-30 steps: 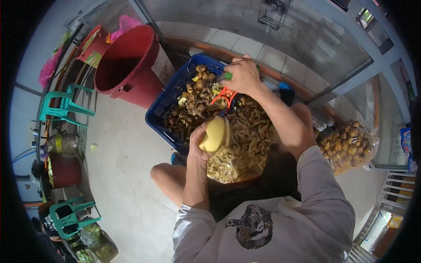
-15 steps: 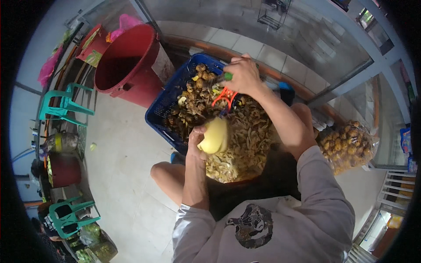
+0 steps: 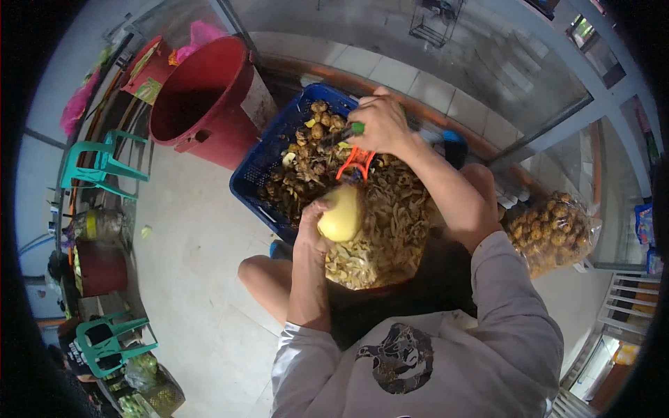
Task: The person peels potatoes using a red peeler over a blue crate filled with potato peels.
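In my left hand (image 3: 315, 224) is a peeled yellow potato (image 3: 340, 214), with the fingers wrapped round its left side. Just beyond it, my closed right hand (image 3: 381, 125) grips an orange Y-shaped peeler (image 3: 357, 164), whose forked head points down at the potato's far end. A green-handled tool with a dark blade, apparently a knife (image 3: 341, 136), also sticks out leftward from this hand; its blade is blurred. Below both hands lie a blue plastic crate (image 3: 240, 182) holding brown unpeeled potatoes (image 3: 319, 125) and a heap of pale peelings (image 3: 394, 223).
A tall red bin (image 3: 209, 132) stands beyond the crate to the left. Teal plastic chairs (image 3: 104, 164) line the left side. On the right lies a clear bag of potatoes (image 3: 550, 233). A glass panel (image 3: 488, 63) in a grey frame rises at the far side.
My right hand has come slightly nearer and to the left, with the peeler and the green-handled tool. The potato has turned a little in my left hand.
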The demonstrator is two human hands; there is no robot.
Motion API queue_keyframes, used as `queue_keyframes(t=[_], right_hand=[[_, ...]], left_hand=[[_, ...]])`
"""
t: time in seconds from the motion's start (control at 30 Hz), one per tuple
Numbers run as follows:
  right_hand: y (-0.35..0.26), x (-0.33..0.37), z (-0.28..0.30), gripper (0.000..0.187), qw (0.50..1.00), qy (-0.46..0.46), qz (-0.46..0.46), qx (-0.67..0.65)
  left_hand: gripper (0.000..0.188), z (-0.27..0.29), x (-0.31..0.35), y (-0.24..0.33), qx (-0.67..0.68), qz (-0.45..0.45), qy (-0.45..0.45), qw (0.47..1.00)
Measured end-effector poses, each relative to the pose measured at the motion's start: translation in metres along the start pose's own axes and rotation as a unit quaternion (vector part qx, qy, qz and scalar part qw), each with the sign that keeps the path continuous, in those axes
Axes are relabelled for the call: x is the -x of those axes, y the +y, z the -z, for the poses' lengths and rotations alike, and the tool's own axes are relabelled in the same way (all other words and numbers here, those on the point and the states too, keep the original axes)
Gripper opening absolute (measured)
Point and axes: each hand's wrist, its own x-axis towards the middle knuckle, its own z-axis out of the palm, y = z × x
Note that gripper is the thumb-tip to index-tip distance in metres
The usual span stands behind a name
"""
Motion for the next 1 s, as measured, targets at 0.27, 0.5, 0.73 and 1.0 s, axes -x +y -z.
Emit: queue_keyframes(t=[0.27,0.5,0.73,1.0], right_hand=[[-0.053,0.018,-0.011,0.019,0.996,0.016,0.084,-0.032],[0.003,0.001,-0.004,0.020,1.000,-0.017,0.008,-0.014],[-0.039,0.014,-0.009,0.019,0.998,0.009,0.046,-0.031],[0.001,0.002,-0.004,0.031,1.000,0.001,-0.007,-0.020]], left_hand=[[0.044,-0.009,-0.014,-0.008,0.138,-0.156,0.125,0.970],[0.060,0.006,-0.005,0.000,0.010,-0.003,0.020,1.000],[0.050,-0.006,-0.008,-0.005,0.107,-0.161,0.102,0.976],[0.068,0.003,-0.001,-0.002,-0.020,-0.026,-0.010,0.999]])
